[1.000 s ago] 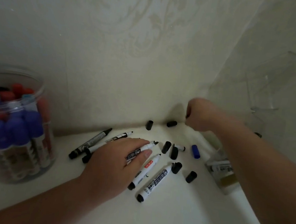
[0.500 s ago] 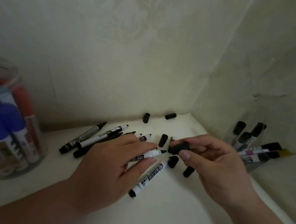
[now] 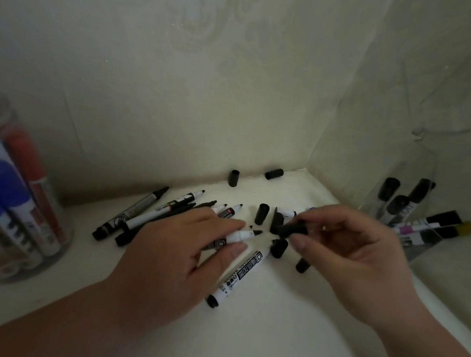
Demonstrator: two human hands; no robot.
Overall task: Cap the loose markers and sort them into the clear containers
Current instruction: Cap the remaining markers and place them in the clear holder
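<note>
head view: left hand [image 3: 169, 258] pinches marker [image 3: 241, 235], right hand [image 3: 347, 255] cylindrical cap [image 3: 294, 230].

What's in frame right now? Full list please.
loose markers: about seven, uncapped, white, grey and black bodies, lying centre-left
held marker: one, white with black tip, in the left hand
loose caps: at least six, black, scattered toward the corner
held cap: one, black, close to the held marker's tip
round jar: one, clear, far left, holds blue- and red-capped markers
clear container: one, right side, holds black-capped markers
surface: white
wall: cream, patterned
left hand: pinches the held marker
right hand: pinches the held cap
</note>
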